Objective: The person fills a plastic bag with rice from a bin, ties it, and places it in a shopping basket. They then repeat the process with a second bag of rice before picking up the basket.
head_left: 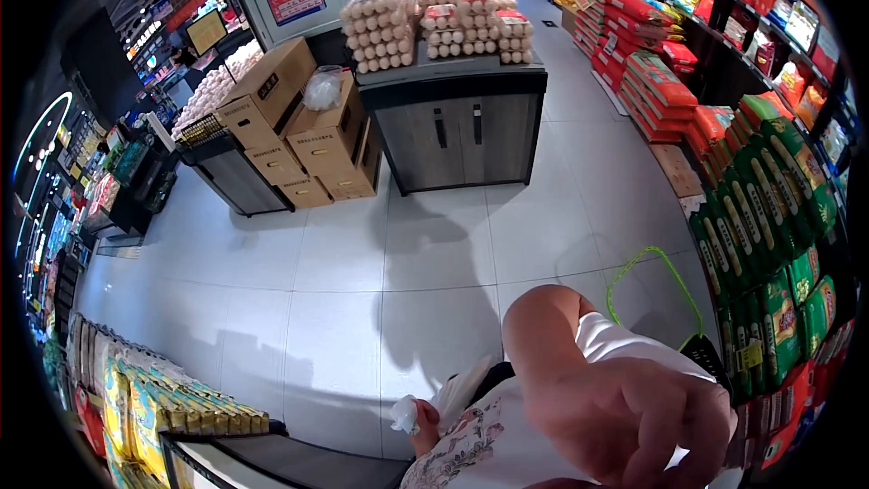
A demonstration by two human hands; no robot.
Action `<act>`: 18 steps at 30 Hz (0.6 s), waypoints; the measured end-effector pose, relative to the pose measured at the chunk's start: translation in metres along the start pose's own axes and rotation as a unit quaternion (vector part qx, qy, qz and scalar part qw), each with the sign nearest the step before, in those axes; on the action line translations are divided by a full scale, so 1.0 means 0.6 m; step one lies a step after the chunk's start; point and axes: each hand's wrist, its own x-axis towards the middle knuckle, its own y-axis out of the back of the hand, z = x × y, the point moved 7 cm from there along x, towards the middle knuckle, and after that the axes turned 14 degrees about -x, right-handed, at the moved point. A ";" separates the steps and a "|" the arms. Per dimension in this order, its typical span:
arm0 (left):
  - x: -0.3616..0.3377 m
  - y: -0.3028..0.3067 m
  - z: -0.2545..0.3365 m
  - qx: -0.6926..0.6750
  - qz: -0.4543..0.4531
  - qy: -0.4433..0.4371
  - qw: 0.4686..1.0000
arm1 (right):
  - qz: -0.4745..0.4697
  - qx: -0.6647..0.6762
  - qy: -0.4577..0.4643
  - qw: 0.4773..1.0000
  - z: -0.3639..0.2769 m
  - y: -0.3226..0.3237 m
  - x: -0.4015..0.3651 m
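Note:
Low in the view, my left hand [423, 426] is closed around a crumpled white plastic bag [404, 413], which bunches out past the fingers. Close to the camera and large, my right hand [634, 417] is raised in front of my white shirt [471, 453] with its floral pattern. Its fingers curl inward, and whatever they hold, if anything, is hidden. Beside the right arm hangs a bright green cord [665, 263] with a black piece at its end.
Ahead stands a dark cabinet [457, 140] stacked with egg trays [380, 32]. Cardboard boxes [330, 136] are piled left of it. Green bags [760, 208] and red sacks [647, 91] line the right side. Yellow packages [136, 407] sit on a shelf at lower left.

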 end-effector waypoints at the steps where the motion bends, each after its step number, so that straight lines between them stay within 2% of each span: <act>1: 0.015 0.018 0.012 -0.003 0.006 0.002 1.000 | 0.001 0.000 -0.001 1.000 0.033 -0.022 -0.006; 3: 0.044 0.064 0.043 -0.021 0.044 -0.031 0.998 | 0.142 0.057 0.186 0.971 0.078 -0.049 -0.024; 7: 0.081 0.184 0.089 -0.050 0.153 -0.168 0.972 | 0.170 0.110 0.237 0.950 0.141 -0.097 -0.039; 9: 0.087 0.284 0.085 0.010 0.236 -0.277 0.931 | 0.116 0.094 0.191 0.970 0.159 -0.125 -0.038; 11: 0.085 0.373 0.088 0.072 0.312 -0.349 0.881 | 0.121 0.137 0.214 0.960 0.174 -0.143 -0.050; 13: 0.063 0.320 0.161 -0.118 0.196 -0.310 0.923 | 0.127 0.176 0.238 0.947 0.179 -0.150 -0.066; 14: 0.054 0.308 0.192 -0.116 0.193 -0.307 0.925 | 0.128 0.101 0.192 0.968 0.185 -0.156 -0.071; 15: 0.044 0.304 0.209 -0.124 0.227 -0.288 0.922 | 0.127 0.023 0.145 0.981 0.190 -0.157 -0.077; 16: 0.034 0.306 0.217 -0.131 0.261 -0.268 0.918 | -0.017 -0.037 0.066 0.997 0.202 -0.174 -0.074; 17: 0.027 0.301 0.226 -0.129 0.256 -0.265 0.921 | -0.157 -0.096 -0.013 0.983 0.223 -0.187 -0.088; 18: 0.021 0.292 0.233 -0.139 0.229 -0.270 0.925 | -0.192 -0.084 -0.086 0.974 0.269 -0.203 -0.130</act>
